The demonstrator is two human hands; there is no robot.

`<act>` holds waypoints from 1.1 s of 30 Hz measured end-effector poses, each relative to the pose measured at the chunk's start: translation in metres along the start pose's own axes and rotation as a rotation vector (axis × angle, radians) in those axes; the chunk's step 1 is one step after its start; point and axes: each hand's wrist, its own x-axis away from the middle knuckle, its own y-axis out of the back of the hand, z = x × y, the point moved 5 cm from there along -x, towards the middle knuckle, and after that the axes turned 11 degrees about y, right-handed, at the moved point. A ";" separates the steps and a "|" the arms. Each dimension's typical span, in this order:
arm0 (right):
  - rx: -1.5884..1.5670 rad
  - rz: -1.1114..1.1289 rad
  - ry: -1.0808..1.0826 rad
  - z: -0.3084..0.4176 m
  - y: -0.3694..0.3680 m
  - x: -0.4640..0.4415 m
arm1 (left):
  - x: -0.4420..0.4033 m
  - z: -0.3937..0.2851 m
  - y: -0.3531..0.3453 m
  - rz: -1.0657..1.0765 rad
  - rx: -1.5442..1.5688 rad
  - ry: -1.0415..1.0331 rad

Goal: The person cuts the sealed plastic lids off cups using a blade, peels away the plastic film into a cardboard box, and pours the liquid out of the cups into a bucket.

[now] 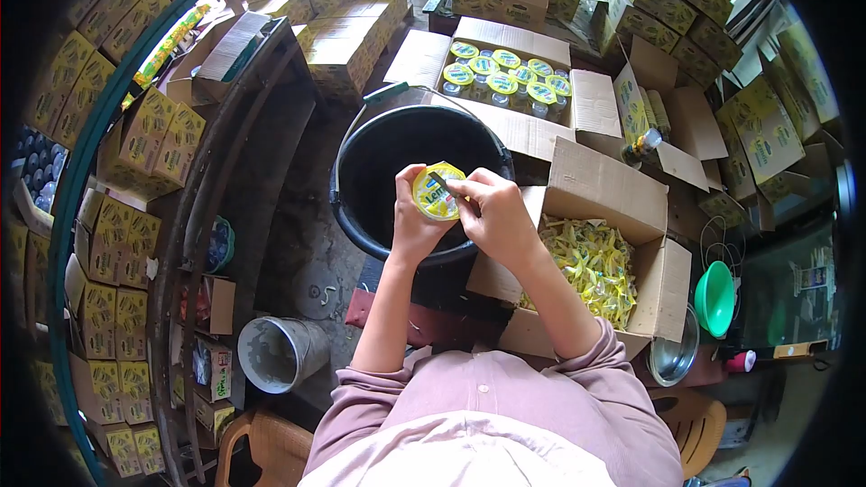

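A cup with a yellow film lid printed "Lemon" (pixel 433 202) is tilted so its top faces me. My left hand (pixel 417 221) wraps round its side, fingers closed on it. In a pinch of my right hand (pixel 497 215) is a small dark flat strip (pixel 440 182), lying across the lid; whether it is a blade I cannot tell. Both hands are over the near side of a large black bucket (pixel 347 203). Right of my right forearm, an open carton (pixel 603 182) holds many yellow printed wrapper pieces (pixel 588 272).
Behind the bucket, an open carton (pixel 514 135) holds several yellow-lidded cups (pixel 505 81). A grey bucket (pixel 281 356) stands on the floor at left, near shelves of printed boxes (pixel 117 320). At right are a green bowl (pixel 714 299) and a metal basin (pixel 678 356).
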 end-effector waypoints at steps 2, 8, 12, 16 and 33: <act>0.012 -0.009 0.022 0.000 -0.001 -0.001 | 0.001 0.000 0.000 0.013 -0.007 0.008; 0.073 0.034 0.026 0.001 -0.004 -0.003 | 0.000 -0.001 -0.001 0.031 -0.004 0.042; 0.082 0.070 0.014 -0.001 -0.007 0.003 | 0.001 0.001 -0.001 0.008 -0.009 0.014; 0.122 0.187 -0.054 0.005 0.000 0.010 | -0.001 0.003 0.000 -0.015 -0.013 0.017; 0.099 0.213 -0.090 -0.002 0.009 0.025 | -0.001 0.000 0.000 -0.028 -0.112 0.036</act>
